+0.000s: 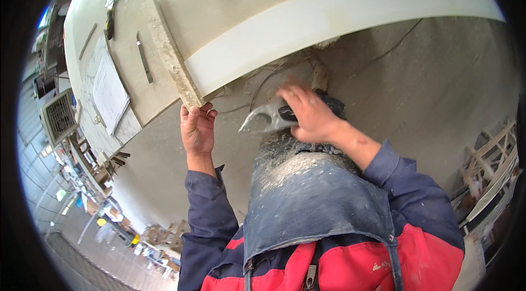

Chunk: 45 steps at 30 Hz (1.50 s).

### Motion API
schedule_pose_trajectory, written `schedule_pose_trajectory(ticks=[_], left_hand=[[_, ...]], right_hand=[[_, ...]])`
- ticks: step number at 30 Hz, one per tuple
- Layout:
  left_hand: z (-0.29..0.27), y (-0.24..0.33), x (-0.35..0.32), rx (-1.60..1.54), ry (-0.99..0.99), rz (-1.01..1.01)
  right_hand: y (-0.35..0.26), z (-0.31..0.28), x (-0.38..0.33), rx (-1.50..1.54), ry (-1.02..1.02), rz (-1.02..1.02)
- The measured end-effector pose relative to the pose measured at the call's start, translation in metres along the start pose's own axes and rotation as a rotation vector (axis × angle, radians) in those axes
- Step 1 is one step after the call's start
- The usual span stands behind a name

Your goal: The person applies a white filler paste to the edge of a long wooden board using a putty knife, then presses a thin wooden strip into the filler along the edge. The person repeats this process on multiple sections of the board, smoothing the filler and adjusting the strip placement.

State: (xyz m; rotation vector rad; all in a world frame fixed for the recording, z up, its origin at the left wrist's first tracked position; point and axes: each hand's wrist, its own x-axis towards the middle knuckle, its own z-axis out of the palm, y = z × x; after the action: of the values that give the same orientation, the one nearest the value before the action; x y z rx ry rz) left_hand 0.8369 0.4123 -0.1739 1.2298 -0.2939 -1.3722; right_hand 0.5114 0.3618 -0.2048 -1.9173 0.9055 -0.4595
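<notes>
My left hand (198,127) pinches the near end of a long, narrow, dusty tan strip (171,58), which lies across the table and reaches its edge. Away to the right, my right hand (309,113), blurred by motion, is closed around a grey tool with a curved, hooked head (263,119) and a black part under the fingers. That tool is in the air above my dusty apron (320,198), its head turned toward my left hand but apart from the strip. The tool's exact kind is hard to make out.
On the table (230,9), left of the strip, lie a thin dark metal strip (144,58), a tool with a dark handle (110,22) and white papers (109,91). A white band (339,9) runs along the table's edge. A cable (394,44) trails across the floor.
</notes>
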Motion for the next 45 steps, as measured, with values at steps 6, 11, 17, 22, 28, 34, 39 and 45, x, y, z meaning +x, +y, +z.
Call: schedule_pose_trajectory(ticks=[6,11,17,22,28,34,39,45], left_hand=[[-0.001,0.001,0.003,0.051,-0.042,-0.023],[-0.013,0.007,0.005,0.012,-0.094,-0.049],[-0.005,0.004,0.003,0.046,-0.076,-0.054],[0.003,0.007,0.001,0.014,-0.100,-0.075],[0.009,0.004,-0.001,0.005,-0.094,-0.078],[0.007,0.007,-0.001,0.009,-0.096,-0.084],[0.015,0.011,-0.002,0.063,-0.054,-0.090],[0.028,0.026,-0.002,0.162,0.090,-0.124]], right_hand=[[0.057,0.058,0.051,-0.177,0.241,-0.122],[0.076,0.091,0.093,-0.281,0.318,-0.176],[0.087,0.099,0.109,-0.263,0.404,-0.246],[0.079,0.101,0.122,-0.220,0.445,-0.291],[0.074,0.105,0.128,-0.244,0.445,-0.294],[0.064,0.105,0.121,-0.284,0.457,-0.252],[0.059,0.101,0.117,-0.272,0.445,-0.226],[0.054,0.096,0.112,-0.275,0.388,-0.185]])
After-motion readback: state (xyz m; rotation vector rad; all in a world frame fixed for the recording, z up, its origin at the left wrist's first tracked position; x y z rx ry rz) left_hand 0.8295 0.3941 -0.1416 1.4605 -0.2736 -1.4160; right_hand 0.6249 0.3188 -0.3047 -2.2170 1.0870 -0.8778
